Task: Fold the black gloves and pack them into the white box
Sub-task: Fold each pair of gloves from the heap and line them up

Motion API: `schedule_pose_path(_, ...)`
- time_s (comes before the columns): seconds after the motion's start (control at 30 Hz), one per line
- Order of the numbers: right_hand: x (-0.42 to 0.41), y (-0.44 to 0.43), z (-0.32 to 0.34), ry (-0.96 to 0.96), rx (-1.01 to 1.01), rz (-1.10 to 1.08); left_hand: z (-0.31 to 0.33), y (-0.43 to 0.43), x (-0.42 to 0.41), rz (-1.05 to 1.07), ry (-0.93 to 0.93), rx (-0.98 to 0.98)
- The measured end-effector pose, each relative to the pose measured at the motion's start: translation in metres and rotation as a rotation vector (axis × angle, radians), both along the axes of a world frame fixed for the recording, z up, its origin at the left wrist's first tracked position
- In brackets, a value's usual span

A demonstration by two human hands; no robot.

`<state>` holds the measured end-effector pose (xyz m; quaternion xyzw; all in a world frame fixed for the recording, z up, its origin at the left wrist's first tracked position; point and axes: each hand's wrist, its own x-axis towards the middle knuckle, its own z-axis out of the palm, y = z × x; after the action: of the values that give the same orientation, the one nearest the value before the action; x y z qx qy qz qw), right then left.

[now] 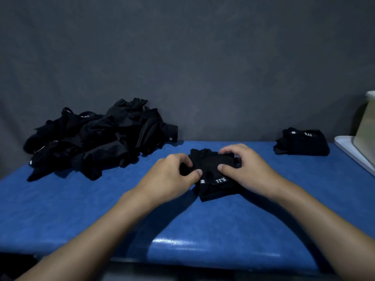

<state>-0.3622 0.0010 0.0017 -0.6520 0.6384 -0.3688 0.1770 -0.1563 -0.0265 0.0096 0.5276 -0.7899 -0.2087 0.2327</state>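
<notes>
Two bare forearms reach in over the near edge of the blue worktop point(81, 209), meeting at a pair of black gloves point(213, 169) in the middle of it. The left hand point(172, 175) pinches the gloves' left side, and its fingers point(183, 160) are curled over the fabric. The right hand point(243, 169) grips the right side, thumb pressed on top. I'd say the folding step is in hand, with the far end being turned over toward the lettered cuff.

A loose heap of unfolded gloves point(97, 138) lies at the far left. A small folded stack point(302, 141) sits at the far right, near the white box point(367, 126), which is cut off by the picture's edge.

Next, I reckon, the fold needs pressing flat, then carrying right without letting it spring open.
</notes>
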Motion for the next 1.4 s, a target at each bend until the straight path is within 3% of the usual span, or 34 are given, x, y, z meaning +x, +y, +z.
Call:
schedule_pose_path(0.17,-0.005,-0.001,0.005,-0.009,0.062,-0.165,0.001,-0.005,-0.003,-0.037,-0.031,-0.135)
schedule_pose_path(0.47,-0.01,-0.009,0.0,0.016,0.116,-0.151,-0.01,-0.02,-0.006,-0.081,-0.163,-0.093)
schedule_pose_path(0.8,-0.007,-0.016,-0.002,-0.11,-0.037,-0.096,-0.012,-0.021,-0.009,-0.094,-0.124,-0.11)
schedule_pose_path(0.97,-0.013,-0.023,-0.016,-0.016,0.173,-0.13,-0.013,-0.017,-0.009,-0.083,-0.195,-0.111)
schedule_pose_path(1.07,-0.013,-0.021,-0.015,-0.025,0.18,-0.128,-0.014,-0.017,-0.008,-0.093,-0.268,-0.111)
schedule_pose_path(1.27,-0.013,-0.013,-0.009,0.008,0.113,-0.081,-0.012,-0.017,-0.005,-0.11,-0.226,-0.158)
schedule_pose_path(1.4,-0.014,0.0,-0.002,0.014,0.023,0.082,-0.01,-0.016,-0.001,-0.221,-0.205,-0.199)
